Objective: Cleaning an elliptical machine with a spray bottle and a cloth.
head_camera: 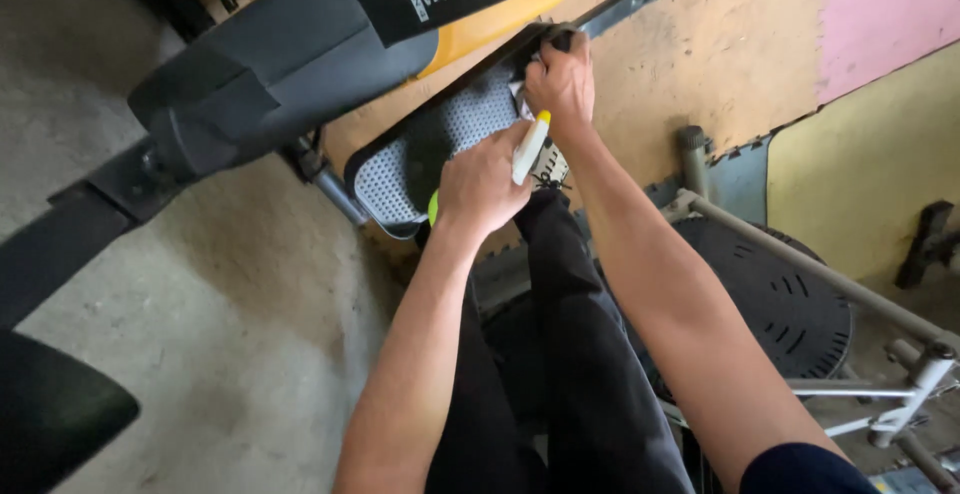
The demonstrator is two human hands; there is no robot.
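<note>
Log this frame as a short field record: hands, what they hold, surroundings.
left hand: grips a spray bottle, white with a yellow tip
right hand: presses a cloth on the pedal
pedal: grey, dotted surface, black rim, on an exercise machine
legs: black trousers
right side: metal frame over a black disc
floor: concrete

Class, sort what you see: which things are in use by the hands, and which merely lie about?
In use: left hand, white bottle with yellow cap, right hand, cloth, dotted grey footplate.
Lying about: black finned disc, metal frame tubes.
</note>
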